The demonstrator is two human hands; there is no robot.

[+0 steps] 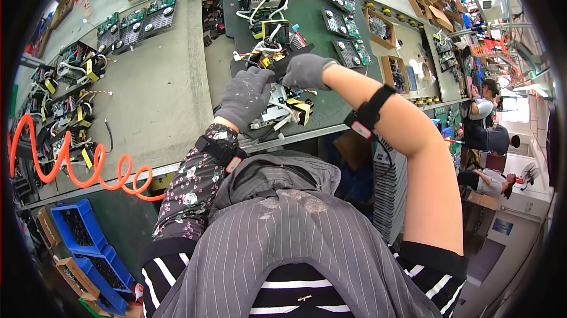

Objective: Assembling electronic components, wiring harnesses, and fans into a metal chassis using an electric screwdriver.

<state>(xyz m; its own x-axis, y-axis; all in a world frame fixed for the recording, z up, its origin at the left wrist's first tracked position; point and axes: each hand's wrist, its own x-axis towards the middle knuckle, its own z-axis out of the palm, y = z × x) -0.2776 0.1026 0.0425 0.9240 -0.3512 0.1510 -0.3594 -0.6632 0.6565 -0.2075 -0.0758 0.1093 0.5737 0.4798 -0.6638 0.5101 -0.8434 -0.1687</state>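
Circuit unit: wired assembly (273,53) at the hands, on the worktop's (159,87) green mat (338,100).
Left hand (247,95): grey-gloved, fingers bent at the unit's near side; cannot tell whether gripping.
Right hand (308,72): gloved, fingers curled beside it; grip hidden.
Nearer: second wired unit (303,109).
Right: boards on black plates (347,53).
Left: orange coiled hose (152,198), blue bins (90,249) below.

One gloved left hand (245,95), one gloved right hand (308,72); two black wrist straps (378,102); one coiled orange hose (82,184) across the near-left corner of the surface (159,87); three finned black plates (346,52) toward its right edge; three co-workers (489,136); one fan (527,174).
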